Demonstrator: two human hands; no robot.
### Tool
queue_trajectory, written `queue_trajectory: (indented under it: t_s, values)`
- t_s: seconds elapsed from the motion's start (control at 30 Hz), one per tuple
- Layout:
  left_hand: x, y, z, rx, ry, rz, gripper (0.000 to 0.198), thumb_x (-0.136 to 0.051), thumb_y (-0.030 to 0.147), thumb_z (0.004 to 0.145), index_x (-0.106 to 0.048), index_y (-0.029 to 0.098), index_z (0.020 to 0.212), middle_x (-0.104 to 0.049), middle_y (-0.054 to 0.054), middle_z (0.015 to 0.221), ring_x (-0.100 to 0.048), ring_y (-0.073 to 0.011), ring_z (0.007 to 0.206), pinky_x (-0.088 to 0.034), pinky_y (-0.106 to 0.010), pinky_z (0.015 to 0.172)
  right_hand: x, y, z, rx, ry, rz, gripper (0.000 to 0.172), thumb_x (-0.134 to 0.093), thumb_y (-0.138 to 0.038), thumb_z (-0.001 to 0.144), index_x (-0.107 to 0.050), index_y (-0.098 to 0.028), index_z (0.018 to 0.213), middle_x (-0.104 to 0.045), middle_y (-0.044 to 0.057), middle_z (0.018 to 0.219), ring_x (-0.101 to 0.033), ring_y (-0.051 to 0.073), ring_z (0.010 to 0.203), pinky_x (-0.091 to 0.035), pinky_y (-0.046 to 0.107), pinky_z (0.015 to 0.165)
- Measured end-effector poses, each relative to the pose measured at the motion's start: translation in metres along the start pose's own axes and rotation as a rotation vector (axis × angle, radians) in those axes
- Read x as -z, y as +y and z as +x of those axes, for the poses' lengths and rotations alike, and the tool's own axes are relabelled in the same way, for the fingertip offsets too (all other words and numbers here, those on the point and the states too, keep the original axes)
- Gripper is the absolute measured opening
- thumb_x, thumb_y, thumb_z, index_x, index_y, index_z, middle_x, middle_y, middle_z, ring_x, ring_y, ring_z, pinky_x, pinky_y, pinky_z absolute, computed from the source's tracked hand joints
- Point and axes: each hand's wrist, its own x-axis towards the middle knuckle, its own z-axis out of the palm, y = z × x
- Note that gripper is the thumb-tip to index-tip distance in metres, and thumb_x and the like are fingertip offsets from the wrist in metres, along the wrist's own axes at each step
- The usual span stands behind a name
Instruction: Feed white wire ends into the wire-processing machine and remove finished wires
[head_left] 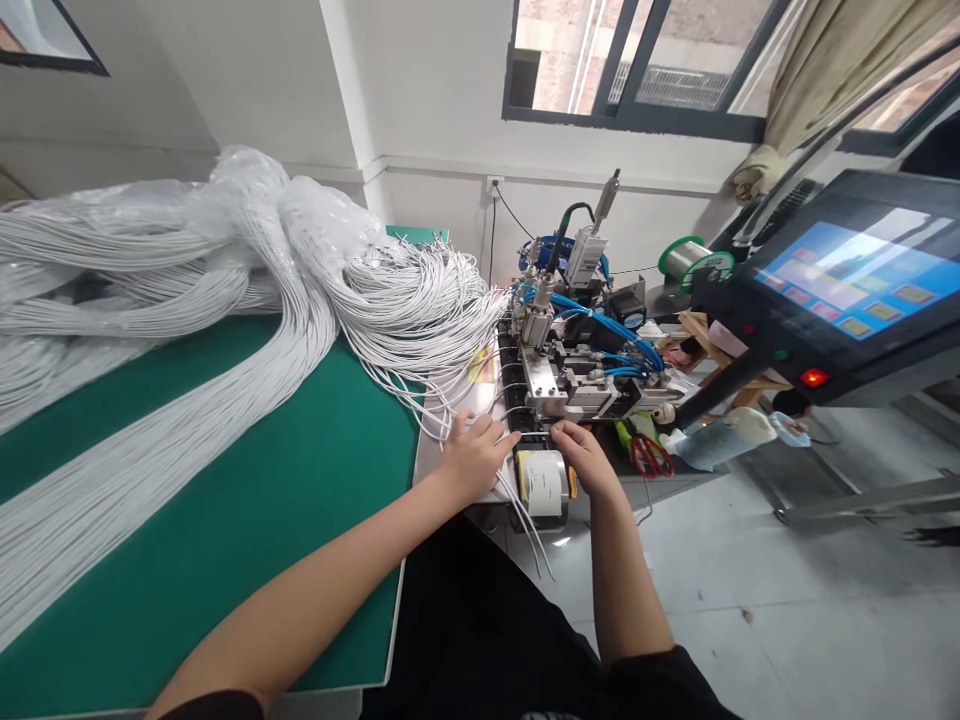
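Step, as I judged: positioning | White cable [535, 434], just below right of centre, lay across the machine [541, 376] | Right hand [585, 456] pinched it; left hand's [472, 460] grip I couldn't tell | Next move called for steady alignment

Right hand [585, 455]: thumb and index tips together in a pinch, other fingers hard to make out. Left hand [472, 460] just left of that pinch, not touching it, back up, fingers bent, one digit pointing at it. Left forearm [322, 590] slants down-left from there; right forearm [626, 560] drops steeply below the pinch.
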Motion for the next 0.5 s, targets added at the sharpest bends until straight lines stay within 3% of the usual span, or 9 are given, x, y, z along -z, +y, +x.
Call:
queue_trajectory:
  t_s: [0.23, 0.5]
  values:
    - [-0.0032, -0.0002, -0.0009, 0.000, 0.000, 0.001, 0.035, -0.054, 0.009, 0.077, -0.068, 0.022, 0.107, -0.065, -0.006, 0.086, -0.054, -0.0217, 0.086, -0.027, -0.043, 0.089, -0.0096, 0.0038, 0.0050, -0.138, 0.090, 0.148, 0.027, -0.063, -0.042, 0.065, -0.048, -0.020, 0.063, -0.038, -0.008, 0.053, -0.029, 0.008, 0.045, -0.022, 0.022, 0.044]
    - [-0.0022, 0.0012, -0.0020, 0.031, 0.001, 0.030, 0.032, -0.055, 0.011, 0.077, -0.068, 0.022, 0.104, -0.066, -0.006, 0.086, -0.055, -0.0225, 0.086, -0.026, -0.042, 0.087, -0.0049, 0.0086, -0.0022, -0.059, 0.110, 0.078, 0.038, -0.067, -0.051, 0.071, -0.048, -0.020, 0.061, -0.040, -0.006, 0.053, -0.034, 0.009, 0.048, -0.027, 0.022, 0.047]
